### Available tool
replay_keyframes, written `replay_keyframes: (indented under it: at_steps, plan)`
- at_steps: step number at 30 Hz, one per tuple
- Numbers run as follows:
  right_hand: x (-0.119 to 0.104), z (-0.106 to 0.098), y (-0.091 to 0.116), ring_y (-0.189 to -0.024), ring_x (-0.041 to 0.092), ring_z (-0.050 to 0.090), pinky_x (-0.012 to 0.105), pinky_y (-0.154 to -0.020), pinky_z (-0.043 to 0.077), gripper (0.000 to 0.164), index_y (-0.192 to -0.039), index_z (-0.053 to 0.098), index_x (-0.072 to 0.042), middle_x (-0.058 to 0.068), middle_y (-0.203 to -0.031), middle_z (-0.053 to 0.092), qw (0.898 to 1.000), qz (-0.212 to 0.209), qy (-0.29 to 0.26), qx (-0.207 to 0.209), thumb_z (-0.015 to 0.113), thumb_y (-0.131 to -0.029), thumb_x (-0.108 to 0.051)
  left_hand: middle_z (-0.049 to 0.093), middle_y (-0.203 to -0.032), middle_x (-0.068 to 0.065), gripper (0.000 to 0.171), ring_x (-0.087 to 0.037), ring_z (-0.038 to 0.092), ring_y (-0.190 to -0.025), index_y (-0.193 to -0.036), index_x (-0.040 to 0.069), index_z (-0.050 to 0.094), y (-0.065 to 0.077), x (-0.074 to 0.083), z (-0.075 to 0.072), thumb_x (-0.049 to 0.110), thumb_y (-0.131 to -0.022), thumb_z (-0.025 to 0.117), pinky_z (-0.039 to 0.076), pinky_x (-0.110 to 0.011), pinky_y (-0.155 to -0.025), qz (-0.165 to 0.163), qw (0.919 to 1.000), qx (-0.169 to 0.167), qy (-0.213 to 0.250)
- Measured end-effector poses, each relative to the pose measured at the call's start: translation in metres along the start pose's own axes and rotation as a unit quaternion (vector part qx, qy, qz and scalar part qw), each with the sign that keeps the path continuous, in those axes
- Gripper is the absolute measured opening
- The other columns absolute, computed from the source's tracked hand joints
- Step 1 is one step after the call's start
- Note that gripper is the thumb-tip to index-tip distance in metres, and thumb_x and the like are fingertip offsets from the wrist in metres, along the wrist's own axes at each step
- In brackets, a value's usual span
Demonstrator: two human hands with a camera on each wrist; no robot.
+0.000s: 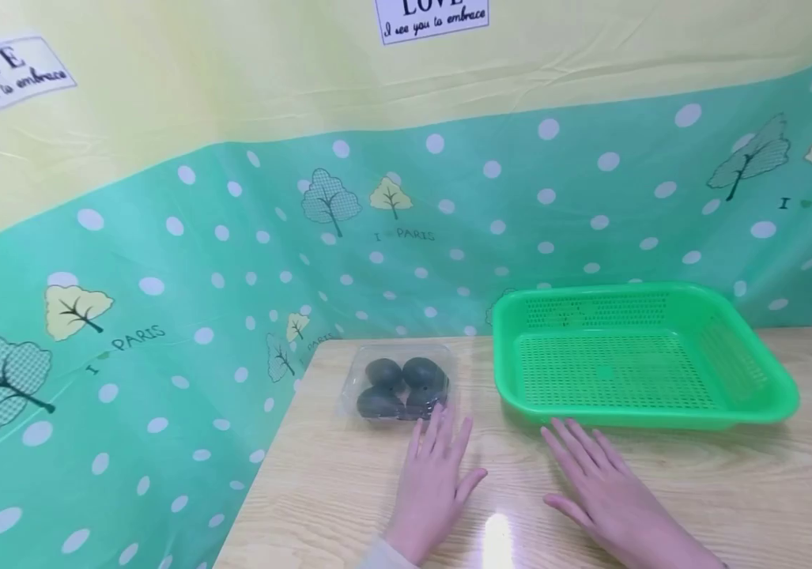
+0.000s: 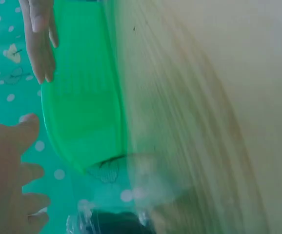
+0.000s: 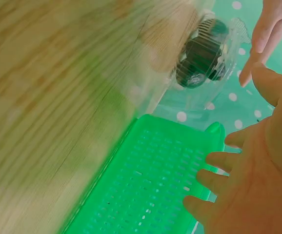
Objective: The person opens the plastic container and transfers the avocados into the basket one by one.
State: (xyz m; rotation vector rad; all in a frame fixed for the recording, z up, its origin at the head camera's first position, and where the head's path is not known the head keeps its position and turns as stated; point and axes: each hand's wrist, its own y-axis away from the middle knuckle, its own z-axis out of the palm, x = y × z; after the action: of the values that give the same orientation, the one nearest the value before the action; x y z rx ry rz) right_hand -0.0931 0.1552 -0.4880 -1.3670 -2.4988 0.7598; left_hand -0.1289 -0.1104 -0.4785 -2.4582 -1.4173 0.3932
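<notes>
A clear plastic box [image 1: 357,387] holding several dark, rounded avocados [image 1: 421,373] stands at the left of the table. My left hand [image 1: 430,482] is stretched out in front of it, its fingertips overlapping the box's near edge in the head view. To the right is a green plastic basket [image 1: 612,417] with a perforated floor and no contents. My right hand [image 1: 601,494], fingers extended, lies just before the basket's near rim. Neither hand grips anything. In the right wrist view the avocados [image 3: 199,56] show through the box, beyond the basket [image 3: 146,180].
The wooden table [image 1: 334,490] ends at the left against a teal and yellow patterned cloth [image 1: 185,379], which also hangs behind it. A bright light reflection lies on the tabletop between the hands.
</notes>
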Motion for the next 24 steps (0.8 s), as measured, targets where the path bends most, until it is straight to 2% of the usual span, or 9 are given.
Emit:
replay_keyframes:
  at_steps: [4, 7, 11, 19, 23, 24]
  plan:
    - [-0.005, 0.001, -0.005, -0.154, 0.019, 0.007, 0.028, -0.123, -0.008, 0.080, -0.153, 0.033, -0.004, 0.019, -0.157, 0.036, 1.000, -0.007, -0.003, -0.012, 0.060, -0.093, -0.048, 0.031, -0.160, -0.015, 0.070, -0.032, 0.027, -0.149, -0.154, 0.014, 0.035, 0.000, -0.009, -0.002, 0.047, -0.096, 0.056, 0.029, -0.052, -0.118, -0.004, 0.9998, 0.003, -0.019]
    - [-0.010, 0.001, -0.010, -0.151, 0.027, 0.020, 0.026, -0.123, -0.008, 0.078, -0.151, 0.036, -0.003, 0.018, -0.157, 0.036, 1.000, -0.012, -0.002, -0.016, 0.061, -0.092, -0.047, 0.033, -0.159, -0.015, 0.073, -0.033, 0.028, -0.148, -0.155, 0.015, 0.032, -0.001, -0.016, -0.003, 0.042, -0.095, 0.061, 0.029, -0.051, -0.118, -0.013, 0.9994, 0.011, -0.032]
    - [-0.014, 0.002, -0.016, -0.142, 0.034, 0.038, 0.025, -0.122, -0.008, 0.079, -0.152, 0.035, -0.005, 0.016, -0.157, 0.036, 1.000, -0.016, -0.005, -0.023, 0.062, -0.092, -0.048, 0.036, -0.157, -0.016, 0.074, -0.034, 0.032, -0.146, -0.154, 0.014, 0.035, -0.001, -0.025, -0.003, 0.039, -0.092, 0.066, 0.029, -0.052, -0.118, -0.025, 0.9987, 0.026, -0.036]
    - [-0.022, 0.003, -0.029, -0.141, 0.036, 0.039, 0.022, -0.120, -0.011, 0.080, -0.154, 0.030, -0.004, 0.018, -0.158, 0.033, 0.999, -0.014, -0.020, -0.038, 0.061, -0.094, -0.046, 0.037, -0.156, -0.018, 0.073, -0.036, 0.033, -0.145, -0.152, 0.013, 0.039, 0.000, -0.042, -0.006, 0.033, -0.089, 0.071, 0.025, -0.053, -0.119, -0.050, 0.9983, 0.024, -0.019]
    - [-0.025, 0.004, -0.037, -0.141, 0.036, 0.040, 0.023, -0.121, -0.010, 0.076, -0.152, 0.033, -0.002, 0.018, -0.158, 0.032, 0.999, -0.027, -0.020, -0.029, 0.056, -0.096, -0.048, 0.038, -0.155, -0.019, 0.072, -0.037, 0.034, -0.144, -0.150, 0.011, 0.041, -0.002, -0.050, -0.008, 0.028, -0.088, 0.073, 0.024, -0.053, -0.119, -0.063, 0.9976, 0.027, -0.003]
    - [-0.025, 0.004, -0.039, -0.141, 0.036, 0.039, 0.025, -0.122, -0.004, 0.076, -0.152, 0.033, -0.002, 0.018, -0.158, 0.032, 0.999, -0.028, -0.019, -0.027, 0.056, -0.096, -0.048, 0.039, -0.154, -0.019, 0.072, -0.037, 0.034, -0.144, -0.150, 0.010, 0.041, -0.004, -0.052, -0.008, 0.026, -0.088, 0.073, 0.024, -0.052, -0.119, -0.064, 0.9975, 0.030, 0.002]
